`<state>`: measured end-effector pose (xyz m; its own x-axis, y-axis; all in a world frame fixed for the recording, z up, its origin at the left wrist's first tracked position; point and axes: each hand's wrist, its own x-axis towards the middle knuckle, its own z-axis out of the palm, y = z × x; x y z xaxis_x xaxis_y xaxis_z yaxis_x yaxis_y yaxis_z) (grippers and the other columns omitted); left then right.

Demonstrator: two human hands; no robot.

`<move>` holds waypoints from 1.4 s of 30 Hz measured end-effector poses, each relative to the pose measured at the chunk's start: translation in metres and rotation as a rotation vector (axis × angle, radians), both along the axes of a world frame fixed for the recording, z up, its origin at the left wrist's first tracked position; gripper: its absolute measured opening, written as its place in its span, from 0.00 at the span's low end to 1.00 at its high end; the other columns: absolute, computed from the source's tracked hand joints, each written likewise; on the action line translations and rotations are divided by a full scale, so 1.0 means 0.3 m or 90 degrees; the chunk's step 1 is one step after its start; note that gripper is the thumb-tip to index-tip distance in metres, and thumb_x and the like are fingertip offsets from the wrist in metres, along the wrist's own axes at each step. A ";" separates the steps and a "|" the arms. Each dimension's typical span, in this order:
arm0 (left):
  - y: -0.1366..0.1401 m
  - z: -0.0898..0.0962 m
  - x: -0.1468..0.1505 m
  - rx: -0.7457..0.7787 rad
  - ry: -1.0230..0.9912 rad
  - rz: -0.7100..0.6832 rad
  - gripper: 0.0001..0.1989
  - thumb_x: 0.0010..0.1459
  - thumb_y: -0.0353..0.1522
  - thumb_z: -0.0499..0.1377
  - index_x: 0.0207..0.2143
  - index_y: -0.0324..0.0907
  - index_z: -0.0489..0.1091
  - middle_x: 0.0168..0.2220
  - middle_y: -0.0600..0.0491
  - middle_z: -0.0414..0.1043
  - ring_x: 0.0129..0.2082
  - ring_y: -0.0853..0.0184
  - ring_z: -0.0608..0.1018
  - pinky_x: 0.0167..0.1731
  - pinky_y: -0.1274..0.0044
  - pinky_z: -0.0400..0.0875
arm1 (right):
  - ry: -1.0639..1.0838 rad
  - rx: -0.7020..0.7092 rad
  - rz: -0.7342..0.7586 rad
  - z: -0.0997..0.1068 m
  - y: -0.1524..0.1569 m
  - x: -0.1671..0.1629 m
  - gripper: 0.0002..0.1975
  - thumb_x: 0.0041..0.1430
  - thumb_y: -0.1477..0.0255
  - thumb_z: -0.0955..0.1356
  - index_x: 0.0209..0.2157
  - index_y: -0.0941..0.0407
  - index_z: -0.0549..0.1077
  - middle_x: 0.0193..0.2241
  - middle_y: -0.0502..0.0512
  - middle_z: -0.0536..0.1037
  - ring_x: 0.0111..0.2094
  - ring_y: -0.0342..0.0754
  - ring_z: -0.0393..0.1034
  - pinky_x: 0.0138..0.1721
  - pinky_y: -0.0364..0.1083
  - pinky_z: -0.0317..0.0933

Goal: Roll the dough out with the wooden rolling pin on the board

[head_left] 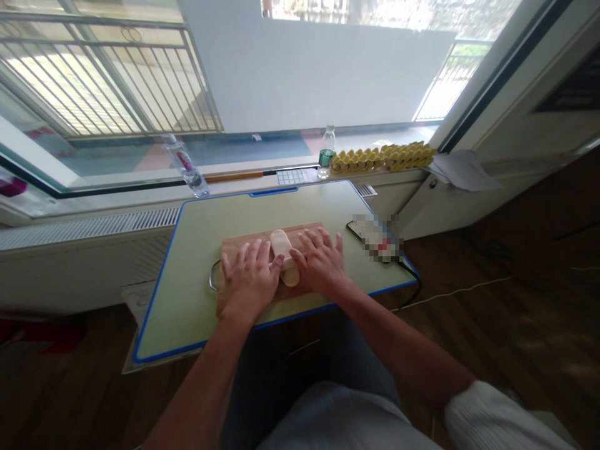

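A long pale piece of dough (281, 242) with rounded ends lies on a wooden cutting board (309, 228) between my two hands. Its near end (290, 275) looks yellower, and a paler band crosses it between my thumbs; I cannot make out whether that is a separate thing. My left hand (250, 272) rests palm down on the left of the board, fingers stretched out and thumb by the dough. On the other side, my right hand (321, 259) lies palm down with fingers spread, its thumb at the dough's edge. Whatever is under my palms is hidden.
The board sits on a small blue-edged table (187, 300) with a phone (375, 237) and black cable on the right. Along the windowsill stand two plastic bottles (327, 153) (187, 165), a wooden stick (237, 177) and yellow egg-carton-like trays (384, 156).
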<state>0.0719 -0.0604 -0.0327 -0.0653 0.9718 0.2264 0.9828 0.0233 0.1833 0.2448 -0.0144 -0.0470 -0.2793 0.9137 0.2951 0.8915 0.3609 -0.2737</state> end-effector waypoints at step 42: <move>0.034 -0.008 -0.026 -0.020 -0.011 0.017 0.30 0.74 0.47 0.43 0.71 0.45 0.63 0.73 0.45 0.61 0.73 0.47 0.61 0.70 0.40 0.45 | -0.033 -0.031 0.008 0.024 0.034 -0.016 0.28 0.77 0.54 0.56 0.67 0.52 0.70 0.69 0.58 0.69 0.70 0.63 0.56 0.70 0.70 0.45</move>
